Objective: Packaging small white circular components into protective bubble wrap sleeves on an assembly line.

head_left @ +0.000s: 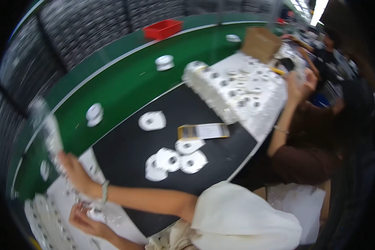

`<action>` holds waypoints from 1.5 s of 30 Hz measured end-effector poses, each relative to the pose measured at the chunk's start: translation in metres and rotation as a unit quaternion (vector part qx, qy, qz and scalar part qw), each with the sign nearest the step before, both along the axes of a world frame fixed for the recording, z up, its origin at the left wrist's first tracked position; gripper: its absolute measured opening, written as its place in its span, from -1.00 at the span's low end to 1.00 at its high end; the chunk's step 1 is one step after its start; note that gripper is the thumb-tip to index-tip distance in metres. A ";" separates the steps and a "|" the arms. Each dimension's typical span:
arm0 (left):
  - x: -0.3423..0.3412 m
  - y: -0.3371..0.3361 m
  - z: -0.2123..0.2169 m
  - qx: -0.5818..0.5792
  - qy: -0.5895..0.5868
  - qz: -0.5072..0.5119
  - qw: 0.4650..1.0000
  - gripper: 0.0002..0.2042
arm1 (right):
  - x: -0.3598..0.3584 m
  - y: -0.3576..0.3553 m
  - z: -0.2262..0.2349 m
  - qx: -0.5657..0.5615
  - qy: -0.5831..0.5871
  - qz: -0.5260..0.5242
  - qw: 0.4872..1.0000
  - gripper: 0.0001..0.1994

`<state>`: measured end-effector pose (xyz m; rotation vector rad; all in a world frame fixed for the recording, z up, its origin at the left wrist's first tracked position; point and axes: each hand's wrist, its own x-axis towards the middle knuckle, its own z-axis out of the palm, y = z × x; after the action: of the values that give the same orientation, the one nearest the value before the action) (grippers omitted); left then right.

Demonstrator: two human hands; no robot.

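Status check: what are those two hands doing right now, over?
Left hand raised, gripping a clear plastic strip. Right hand low, on clear packets; grip blurred. White round parts loose on the black mat, nothing blocking.

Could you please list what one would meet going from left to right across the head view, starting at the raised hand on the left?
Left hand → white roll on the green belt → flat white pieces on the black mat → yellow-and-white card → co-worker's arm.
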<state>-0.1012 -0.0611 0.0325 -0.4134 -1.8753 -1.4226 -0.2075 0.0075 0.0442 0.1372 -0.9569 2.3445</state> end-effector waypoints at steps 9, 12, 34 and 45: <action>0.031 0.009 0.013 0.140 -0.259 -0.094 0.951 -0.91 | 0.038 0.015 0.010 0.258 0.044 -0.216 0.941 -0.74; 0.028 -0.013 0.015 -0.201 -0.217 -0.093 0.951 -0.93 | 0.033 0.011 -0.001 0.200 -0.026 -0.137 0.970 -0.63; 0.042 -0.026 -0.003 -0.092 -0.305 -0.034 0.947 -0.79 | 0.027 0.020 -0.009 0.302 0.045 -0.290 0.907 -0.65; 0.028 -0.036 -0.005 0.201 -0.240 -0.304 0.900 -0.50 | 0.027 0.019 -0.003 0.242 -0.011 -0.105 0.965 -0.65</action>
<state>-0.0730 -0.0971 0.0272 -0.4976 -1.8152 -2.4666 -0.1806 0.0268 0.0408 0.1911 -1.4655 1.8863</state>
